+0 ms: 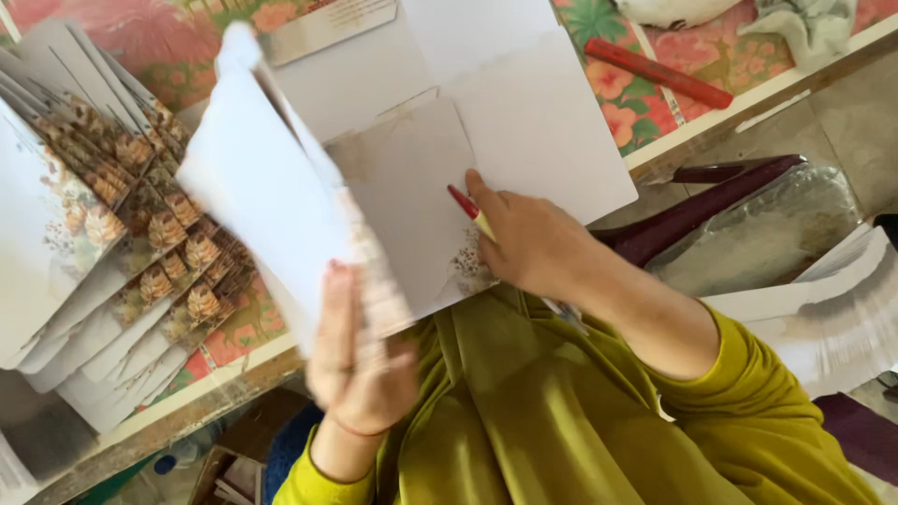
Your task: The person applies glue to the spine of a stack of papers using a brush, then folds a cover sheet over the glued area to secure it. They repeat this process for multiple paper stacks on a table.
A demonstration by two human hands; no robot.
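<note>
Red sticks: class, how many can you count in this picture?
2. One red stick is in the right hand, over the paper. The other stick lies on the floral cloth, top right. More may be hidden under paper.

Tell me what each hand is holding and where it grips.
The left hand holds a folded white paper card by its lower edge. The right hand grips a red pen-like stick near its tip, pressing on the card's inner panel.
</note>
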